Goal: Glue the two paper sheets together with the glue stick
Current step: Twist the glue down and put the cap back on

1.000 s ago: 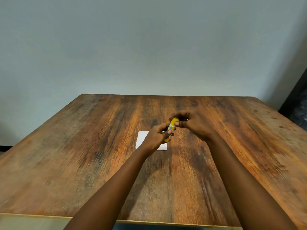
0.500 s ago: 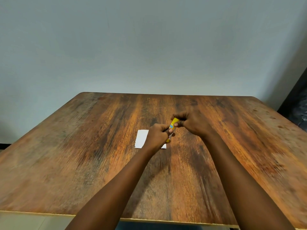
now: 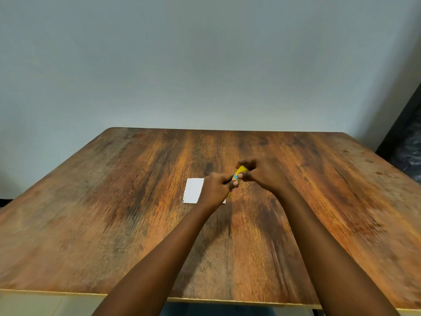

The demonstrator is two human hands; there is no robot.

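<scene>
A yellow glue stick point(image 3: 238, 175) is held tilted above the middle of the wooden table point(image 3: 114, 213). My left hand point(image 3: 216, 188) grips its lower part. My right hand point(image 3: 262, 173) pinches its upper end with curled fingers. White paper point(image 3: 193, 190) lies flat on the table just under and left of my left hand, which hides much of it. Whether it is one sheet or two I cannot tell.
A plain pale wall stands behind the table's far edge. A dark object point(image 3: 407, 144) sits at the right beyond the table corner. The table's front edge point(image 3: 68, 292) runs near the bottom of the view.
Both hands stay together on the glue stick over the paper. The fingers have shifted only a little on the stick.
</scene>
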